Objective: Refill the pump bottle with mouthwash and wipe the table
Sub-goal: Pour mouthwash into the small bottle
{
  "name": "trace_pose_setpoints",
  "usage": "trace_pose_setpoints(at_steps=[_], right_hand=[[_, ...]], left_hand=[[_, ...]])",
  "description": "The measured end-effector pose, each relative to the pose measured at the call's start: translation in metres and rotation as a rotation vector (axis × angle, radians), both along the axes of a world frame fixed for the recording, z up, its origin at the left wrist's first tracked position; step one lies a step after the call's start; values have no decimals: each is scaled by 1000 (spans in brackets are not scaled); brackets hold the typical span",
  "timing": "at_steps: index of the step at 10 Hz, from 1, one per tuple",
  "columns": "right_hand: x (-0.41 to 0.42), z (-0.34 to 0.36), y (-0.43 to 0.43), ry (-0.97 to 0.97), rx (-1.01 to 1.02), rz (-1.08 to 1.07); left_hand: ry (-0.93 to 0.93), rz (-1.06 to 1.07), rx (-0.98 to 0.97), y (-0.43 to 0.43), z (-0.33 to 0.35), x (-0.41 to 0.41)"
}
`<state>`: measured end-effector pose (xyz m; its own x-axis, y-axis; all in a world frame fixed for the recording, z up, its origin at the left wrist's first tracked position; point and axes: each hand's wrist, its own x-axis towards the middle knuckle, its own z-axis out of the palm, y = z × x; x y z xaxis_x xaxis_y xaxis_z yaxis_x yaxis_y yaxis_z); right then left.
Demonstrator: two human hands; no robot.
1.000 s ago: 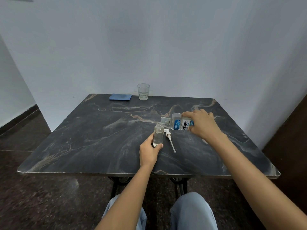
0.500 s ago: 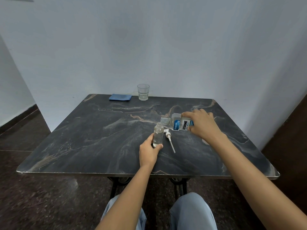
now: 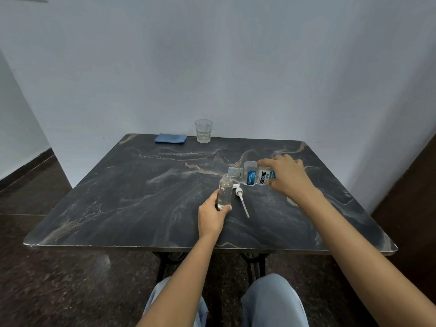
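Note:
A small clear pump bottle (image 3: 224,191) stands upright on the dark marble table (image 3: 132,199), its neck uncapped. My left hand (image 3: 212,215) grips its lower part. My right hand (image 3: 286,177) holds the mouthwash bottle (image 3: 253,176) tipped on its side, its open mouth just above and right of the small bottle's neck. The white pump head (image 3: 241,198) with its long tube lies flat on the table just right of the small bottle. A folded blue cloth (image 3: 170,138) lies at the table's far edge.
A clear drinking glass (image 3: 203,131) stands at the far edge beside the cloth, close to the pale wall. The table's near edge runs just beyond my knees, and dark floor surrounds the table.
Almost nothing differs. The tipped mouthwash bottle stays over the small bottle's neck and both hands keep their hold.

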<state>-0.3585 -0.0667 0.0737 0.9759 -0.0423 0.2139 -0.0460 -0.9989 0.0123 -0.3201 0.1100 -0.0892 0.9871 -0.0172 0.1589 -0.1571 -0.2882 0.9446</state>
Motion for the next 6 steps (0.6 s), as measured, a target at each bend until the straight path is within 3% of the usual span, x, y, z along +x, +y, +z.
trace_pose_setpoints(at_steps=[6], right_hand=[[0, 0, 0, 0, -8, 0]], left_hand=[[6, -1, 1, 0, 0, 0]])
